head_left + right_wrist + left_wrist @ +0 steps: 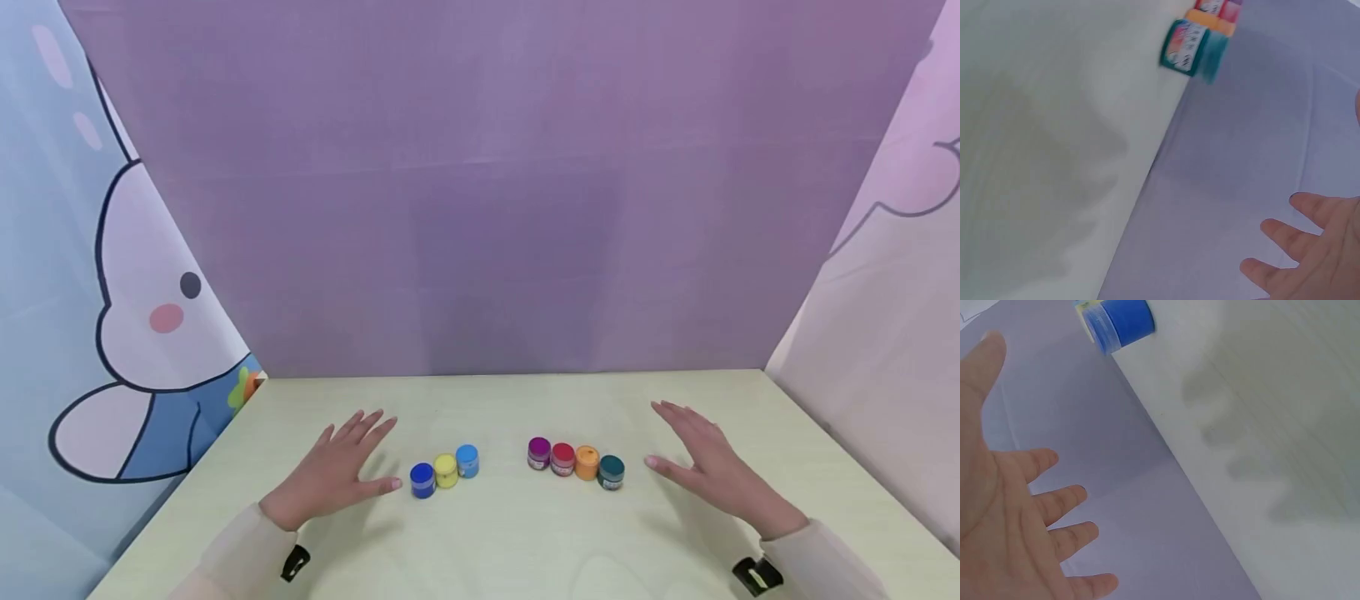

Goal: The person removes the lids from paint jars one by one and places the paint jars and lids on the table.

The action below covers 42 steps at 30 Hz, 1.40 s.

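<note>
Small lidded paint jars stand upright on the pale table in two short rows. In the left row are a dark blue jar, a yellow jar and a light blue jar. The right row has a purple jar, a red jar, an orange jar and a dark teal jar. My left hand is held over the table, fingers spread, its thumb nearest the dark blue jar. To the right of the teal jar, my right hand hovers with extended fingers, holding nothing.
The table is bounded at the back by a purple cloth screen. A cartoon-printed curtain hangs on the left and a pale one on the right. Between the two jar rows lies a gap of bare tabletop.
</note>
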Available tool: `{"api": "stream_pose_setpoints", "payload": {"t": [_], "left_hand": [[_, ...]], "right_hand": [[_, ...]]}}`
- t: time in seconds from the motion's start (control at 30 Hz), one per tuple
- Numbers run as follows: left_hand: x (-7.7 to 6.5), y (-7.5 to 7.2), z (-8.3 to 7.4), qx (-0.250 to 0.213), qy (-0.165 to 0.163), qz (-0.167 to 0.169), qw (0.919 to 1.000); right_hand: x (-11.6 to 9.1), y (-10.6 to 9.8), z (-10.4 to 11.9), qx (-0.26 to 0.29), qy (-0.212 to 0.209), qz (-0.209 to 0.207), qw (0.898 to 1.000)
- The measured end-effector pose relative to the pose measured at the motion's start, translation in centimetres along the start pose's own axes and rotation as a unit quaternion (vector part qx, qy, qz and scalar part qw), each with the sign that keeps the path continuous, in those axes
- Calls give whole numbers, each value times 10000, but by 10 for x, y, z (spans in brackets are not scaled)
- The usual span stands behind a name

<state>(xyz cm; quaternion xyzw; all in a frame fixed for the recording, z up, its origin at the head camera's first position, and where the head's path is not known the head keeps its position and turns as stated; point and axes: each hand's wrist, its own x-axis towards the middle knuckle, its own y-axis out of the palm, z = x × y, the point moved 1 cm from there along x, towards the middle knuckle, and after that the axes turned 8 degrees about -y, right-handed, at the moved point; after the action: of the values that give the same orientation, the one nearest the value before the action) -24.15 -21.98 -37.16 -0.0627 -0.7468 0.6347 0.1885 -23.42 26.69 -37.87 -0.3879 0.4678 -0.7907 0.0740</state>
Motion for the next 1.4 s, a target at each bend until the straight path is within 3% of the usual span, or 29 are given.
{"api": "stream_pose_setpoints", "payload": {"t": [0.3, 0.53, 0.7, 1.13, 1.4], "left_hand": [[7, 2, -2, 57, 49, -120, 9999], [17, -8, -11, 36, 198, -261, 9995], [24, -14, -20, -237, 292, -405, 9985], [39, -23, -53, -582, 184, -63, 9981], [42, -15, -59, -672, 26, 281, 9973]], "right_hand": [[16, 7, 16, 514, 14, 264, 9983], [27, 15, 28, 977, -149, 309, 9946], [35, 24, 35, 1420, -150, 274, 9894], [55, 47, 73, 2728, -162, 564, 9603], [63, 65, 94, 3223, -75, 893, 9424]]}}
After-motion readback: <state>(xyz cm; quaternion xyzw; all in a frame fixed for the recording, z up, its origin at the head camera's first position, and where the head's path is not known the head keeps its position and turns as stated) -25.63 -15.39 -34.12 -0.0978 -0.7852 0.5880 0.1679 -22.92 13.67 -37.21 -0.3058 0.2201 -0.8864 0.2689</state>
